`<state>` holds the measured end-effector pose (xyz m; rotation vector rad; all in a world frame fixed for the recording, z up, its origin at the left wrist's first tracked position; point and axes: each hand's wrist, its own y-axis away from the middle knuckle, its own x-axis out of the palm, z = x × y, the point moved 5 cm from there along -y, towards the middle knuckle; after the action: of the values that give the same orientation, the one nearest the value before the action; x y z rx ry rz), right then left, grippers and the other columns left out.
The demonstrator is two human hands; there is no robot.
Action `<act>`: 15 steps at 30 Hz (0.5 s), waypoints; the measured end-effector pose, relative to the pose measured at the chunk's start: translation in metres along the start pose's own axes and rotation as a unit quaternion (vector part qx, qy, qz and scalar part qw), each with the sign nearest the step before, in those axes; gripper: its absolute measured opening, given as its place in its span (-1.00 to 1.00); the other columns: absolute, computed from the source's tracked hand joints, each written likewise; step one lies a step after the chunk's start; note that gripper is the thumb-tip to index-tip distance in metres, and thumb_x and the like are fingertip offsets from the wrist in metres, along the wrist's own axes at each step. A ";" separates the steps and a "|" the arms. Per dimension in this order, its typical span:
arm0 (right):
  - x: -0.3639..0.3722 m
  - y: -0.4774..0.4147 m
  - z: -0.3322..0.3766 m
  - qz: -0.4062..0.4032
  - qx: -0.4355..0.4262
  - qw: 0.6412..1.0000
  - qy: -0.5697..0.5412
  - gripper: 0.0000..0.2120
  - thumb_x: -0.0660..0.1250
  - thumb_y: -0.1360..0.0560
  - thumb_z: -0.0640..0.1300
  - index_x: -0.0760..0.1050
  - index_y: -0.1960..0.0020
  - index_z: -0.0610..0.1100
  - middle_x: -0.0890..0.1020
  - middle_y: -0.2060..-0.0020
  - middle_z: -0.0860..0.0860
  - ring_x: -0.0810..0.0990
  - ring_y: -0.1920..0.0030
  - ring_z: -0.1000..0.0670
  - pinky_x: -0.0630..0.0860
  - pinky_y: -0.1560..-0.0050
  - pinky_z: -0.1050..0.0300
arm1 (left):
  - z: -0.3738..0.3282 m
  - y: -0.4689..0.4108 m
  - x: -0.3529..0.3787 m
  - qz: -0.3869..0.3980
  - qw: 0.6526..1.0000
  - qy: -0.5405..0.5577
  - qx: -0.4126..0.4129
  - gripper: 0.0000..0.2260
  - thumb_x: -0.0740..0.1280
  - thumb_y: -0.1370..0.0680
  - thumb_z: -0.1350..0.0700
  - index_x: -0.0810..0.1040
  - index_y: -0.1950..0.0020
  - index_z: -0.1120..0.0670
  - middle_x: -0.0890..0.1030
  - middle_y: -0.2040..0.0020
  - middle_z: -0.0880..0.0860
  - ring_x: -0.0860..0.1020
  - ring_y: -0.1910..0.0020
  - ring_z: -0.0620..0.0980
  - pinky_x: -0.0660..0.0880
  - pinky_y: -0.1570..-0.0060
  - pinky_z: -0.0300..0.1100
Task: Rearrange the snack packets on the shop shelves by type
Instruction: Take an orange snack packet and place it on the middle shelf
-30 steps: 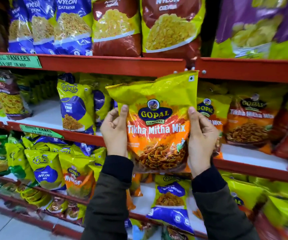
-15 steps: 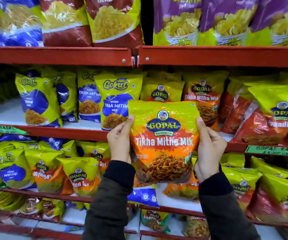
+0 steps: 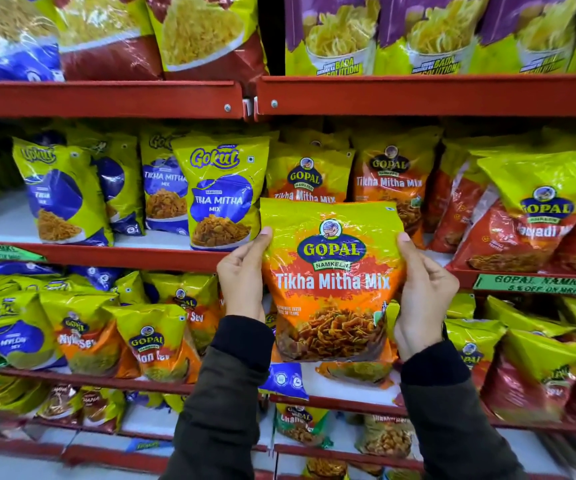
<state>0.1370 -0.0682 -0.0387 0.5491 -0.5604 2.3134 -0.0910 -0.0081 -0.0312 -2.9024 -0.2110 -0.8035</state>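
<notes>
Red shop shelves packed with snacks; left hand, right hand grasping Gopal packet upright.

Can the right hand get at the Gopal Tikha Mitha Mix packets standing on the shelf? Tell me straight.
Probably not yet. The right hand and left hand both grip the held packet, which sits in front of the shelved Gopal packets. The hand is full, though nothing else blocks the way.

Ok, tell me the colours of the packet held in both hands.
Yellow top, orange body, blue logo oval on the Tikha Mitha Mix packet; head view.
</notes>
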 end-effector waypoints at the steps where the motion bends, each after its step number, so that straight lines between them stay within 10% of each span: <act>1: -0.002 -0.001 0.000 -0.002 -0.004 1.000 0.001 -0.75 0.48 -0.47 -0.09 0.63 0.35 -0.14 0.53 0.31 -0.10 0.46 0.22 -0.05 0.50 0.18 0.10 | 0.001 0.000 0.001 0.000 1.000 -0.001 0.002 -0.90 0.45 -0.49 0.14 0.66 0.17 0.16 0.68 0.36 0.02 0.61 0.36 -0.07 0.57 0.32 -0.27; 6: -0.013 -0.017 -0.002 -0.018 -0.031 0.999 0.009 -0.68 0.52 -0.41 0.03 0.55 0.10 -0.22 0.39 0.12 -0.14 0.34 0.09 -0.08 0.39 0.08 0.02 | 0.005 -0.004 0.014 0.015 1.000 -0.015 0.012 -0.91 0.46 -0.48 0.12 0.70 0.23 0.06 0.70 0.34 -0.03 0.62 0.27 -0.07 0.56 0.21 -0.22; 15: -0.017 -0.097 0.042 -0.049 -0.097 0.992 0.061 -0.53 0.45 -0.49 0.02 0.33 0.47 -0.11 0.23 0.52 -0.01 0.15 0.37 -0.06 0.35 0.25 0.14 | 0.002 -0.049 0.110 0.081 0.990 -0.108 0.048 -0.68 0.49 -0.33 -0.20 0.62 0.23 0.04 0.50 0.19 0.06 0.44 0.16 0.00 0.41 0.08 -0.06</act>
<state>0.2263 -0.0339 0.0104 0.3331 -0.6756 2.1544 -0.0046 0.0513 0.0285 -2.8663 -0.0316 -0.4425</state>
